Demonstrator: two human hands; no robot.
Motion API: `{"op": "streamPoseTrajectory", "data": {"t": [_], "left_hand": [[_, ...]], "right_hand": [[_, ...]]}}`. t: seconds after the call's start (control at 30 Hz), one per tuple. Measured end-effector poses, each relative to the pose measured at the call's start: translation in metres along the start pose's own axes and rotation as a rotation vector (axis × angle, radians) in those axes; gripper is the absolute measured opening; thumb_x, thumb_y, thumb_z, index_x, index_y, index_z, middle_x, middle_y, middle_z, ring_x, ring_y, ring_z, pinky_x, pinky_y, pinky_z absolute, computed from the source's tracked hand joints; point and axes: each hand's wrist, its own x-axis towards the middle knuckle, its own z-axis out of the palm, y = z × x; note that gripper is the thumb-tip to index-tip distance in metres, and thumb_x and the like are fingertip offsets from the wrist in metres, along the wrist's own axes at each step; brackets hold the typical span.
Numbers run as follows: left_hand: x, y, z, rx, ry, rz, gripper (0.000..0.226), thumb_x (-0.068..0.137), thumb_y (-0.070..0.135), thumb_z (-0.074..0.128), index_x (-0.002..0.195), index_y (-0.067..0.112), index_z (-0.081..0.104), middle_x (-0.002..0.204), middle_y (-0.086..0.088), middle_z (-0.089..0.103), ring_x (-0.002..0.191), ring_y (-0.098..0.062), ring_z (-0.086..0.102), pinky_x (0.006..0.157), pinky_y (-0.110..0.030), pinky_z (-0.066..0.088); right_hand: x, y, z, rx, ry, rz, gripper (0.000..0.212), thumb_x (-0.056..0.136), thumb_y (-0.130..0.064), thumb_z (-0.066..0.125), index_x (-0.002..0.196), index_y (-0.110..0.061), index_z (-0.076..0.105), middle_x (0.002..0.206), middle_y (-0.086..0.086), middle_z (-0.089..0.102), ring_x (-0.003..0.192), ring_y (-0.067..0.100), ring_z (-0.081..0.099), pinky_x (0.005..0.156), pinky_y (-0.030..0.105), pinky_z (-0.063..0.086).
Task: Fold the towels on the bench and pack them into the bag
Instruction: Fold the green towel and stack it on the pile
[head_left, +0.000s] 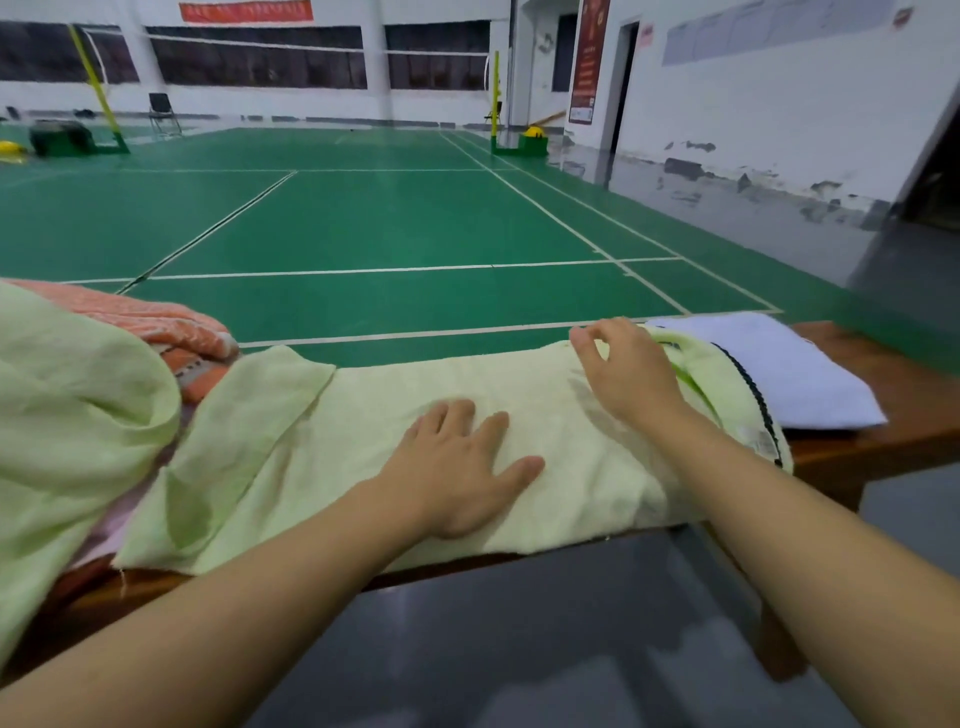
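a: green court flooring (363, 218) is stretching out behind a brown table (883, 447), and towels are lying all along it. what's at the left end?

b: a loose pale green towel (72, 395) is bunching up there, with an orange striped towel (156, 322) heaped behind it. both look light and limp, so they'd sag if lifted by one corner.

a: and the middle?

b: a light green towel (363, 415) is lying across the table, its near hem hanging just over the front edge. the left hand (457, 467) is pressing flat on it, grip apart, fingers straight. the cloth looks thin, soft and not slippery.

a: the other hand?

b: the right hand (623, 364) is resting at the towel's right end, fingers curling as if pinching the far edge, though i cannot tell if it has cloth. corners are the best places to hold.

a: further right?

b: what may be the bag (737, 384), green with a dark zip, then a folded white towel (795, 369). the table is narrow, so folds should probably be running lengthwise.
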Motion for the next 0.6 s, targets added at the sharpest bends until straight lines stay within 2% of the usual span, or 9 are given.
{"op": "streamPoseTrajectory", "data": {"t": [0.07,0.13,0.3,0.37,0.4,0.5,0.6], "left_hand": [[0.006,-0.009,0.004,0.019,-0.032,0.001,0.080,0.093,0.079,0.015,0.161,0.037,0.005,0.170,-0.006,-0.002,0.156,-0.027,-0.004,0.126,-0.045,0.002],[0.015,-0.020,0.002,0.020,-0.019,-0.009,0.081,0.092,0.080,0.014,0.161,0.039,0.002,0.170,-0.002,-0.006,0.156,-0.023,-0.006,0.126,-0.043,0.000],[0.027,-0.031,0.000,0.033,0.005,-0.022,0.082,0.091,0.081,0.016,0.161,0.040,0.006,0.170,0.000,-0.003,0.157,-0.022,-0.002,0.126,-0.042,0.001],[0.029,-0.028,-0.003,0.023,0.053,-0.024,0.077,0.094,0.077,0.024,0.160,0.036,0.018,0.169,-0.004,0.009,0.156,-0.025,0.009,0.126,-0.042,0.010],[0.030,-0.023,-0.005,-0.007,0.118,-0.012,0.070,0.097,0.070,0.033,0.156,0.034,0.030,0.166,-0.006,0.022,0.152,-0.027,0.021,0.124,-0.041,0.019],[0.027,0.014,-0.009,-0.165,0.323,0.159,0.043,0.097,0.044,0.056,0.137,0.029,0.056,0.139,0.002,0.053,0.129,-0.020,0.049,0.109,-0.034,0.039],[0.024,0.071,-0.006,-0.325,0.307,0.366,0.022,0.095,0.040,0.063,0.113,0.029,0.067,0.109,0.012,0.065,0.100,-0.009,0.061,0.091,-0.033,0.050]], "right_hand": [[0.006,0.008,-0.016,-0.079,-0.101,0.092,0.036,0.101,-0.047,0.047,0.111,-0.019,0.068,0.128,0.010,0.060,0.119,0.032,0.054,0.100,0.042,0.043],[0.009,0.020,-0.031,-0.108,-0.182,0.162,0.034,0.098,-0.048,0.051,0.113,-0.023,0.069,0.132,0.009,0.059,0.119,0.032,0.055,0.100,0.044,0.046],[0.011,0.050,-0.065,-0.185,-0.062,0.183,0.026,0.095,-0.041,0.061,0.112,-0.024,0.069,0.132,0.011,0.058,0.120,0.033,0.052,0.093,0.041,0.047],[0.012,0.063,-0.074,-0.271,-0.088,0.247,0.035,0.093,-0.046,0.063,0.121,-0.024,0.064,0.132,0.014,0.058,0.123,0.037,0.047,0.093,0.042,0.044],[0.012,0.068,-0.075,-0.282,-0.119,0.279,0.039,0.092,-0.048,0.063,0.124,-0.026,0.062,0.131,0.014,0.059,0.124,0.039,0.046,0.093,0.043,0.042],[0.012,0.082,-0.072,-0.213,-0.140,0.271,0.037,0.088,-0.053,0.067,0.119,-0.032,0.065,0.124,0.007,0.066,0.124,0.038,0.046,0.095,0.042,0.041],[0.014,0.084,-0.075,-0.050,-0.109,0.232,0.028,0.087,-0.047,0.073,0.110,-0.033,0.073,0.114,0.000,0.071,0.118,0.029,0.056,0.097,0.039,0.046]]}}
